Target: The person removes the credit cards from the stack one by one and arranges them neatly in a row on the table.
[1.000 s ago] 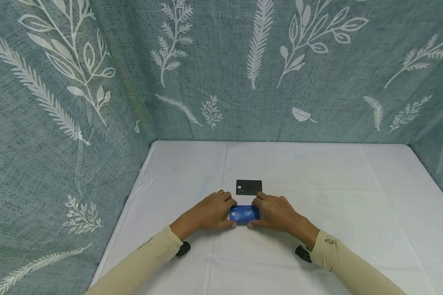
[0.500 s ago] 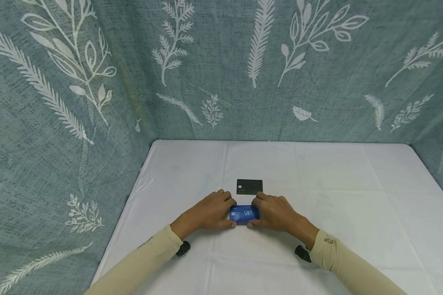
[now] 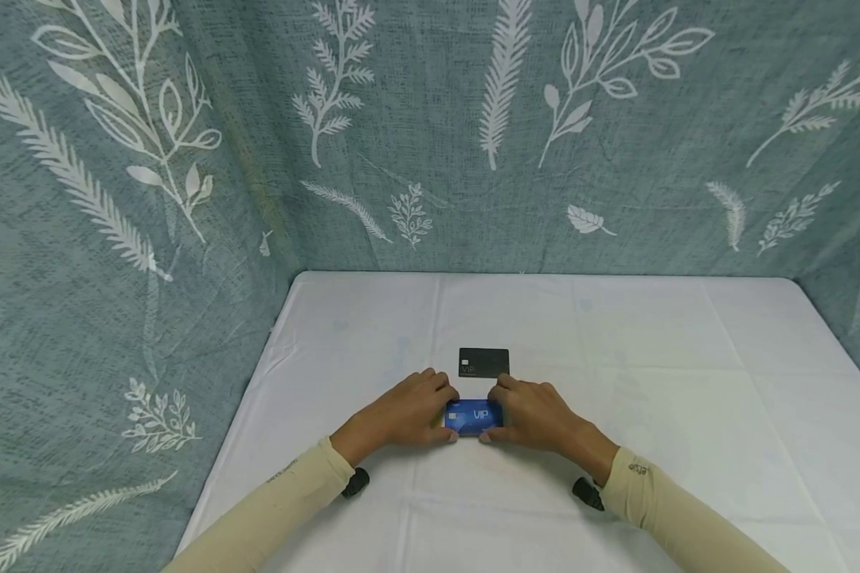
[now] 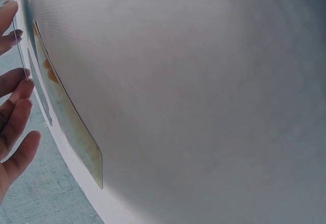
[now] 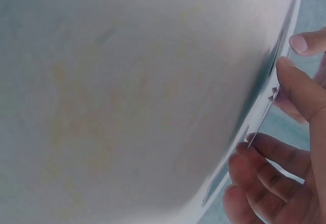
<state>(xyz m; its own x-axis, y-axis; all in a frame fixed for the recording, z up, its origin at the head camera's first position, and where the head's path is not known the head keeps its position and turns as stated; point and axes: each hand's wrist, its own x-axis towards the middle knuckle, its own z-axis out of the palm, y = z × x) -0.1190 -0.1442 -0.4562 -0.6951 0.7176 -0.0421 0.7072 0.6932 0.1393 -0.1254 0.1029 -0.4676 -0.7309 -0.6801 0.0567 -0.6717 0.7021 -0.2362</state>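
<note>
Beige sleeves (image 3: pixel 279 493) entered from the near edge, covering both forearms. A black fitting (image 3: pixel 356 483) showed beside each wrist. The left hand (image 3: pixel 408 410) pinched one end of the blue VIP card (image 3: pixel 474 418); the right hand (image 3: pixel 537 414) pinched the other. Each thumb bore on the near long edge and the fingers on the far one, a hold that presumably served to keep the card level and steady. Gripping at the ends also left the lettering and chip exposed between the hands. Both wrist views showed the card edge-on and raised off the tabletop (image 3: pixel 688 382). Below it lay a pale, yellow-tinged flat piece (image 4: pixel 76 127), partly screened from the head view. Just beyond the right fingertips, a black VIP card (image 3: pixel 483 363) lay flat, its long edges roughly parallel to the blue card, likely for easy comparison; fingertip contact with its corner could not be determined. Leaf-print fabric (image 3: pixel 430 103) hung behind the far edge, probably as a backdrop.
</note>
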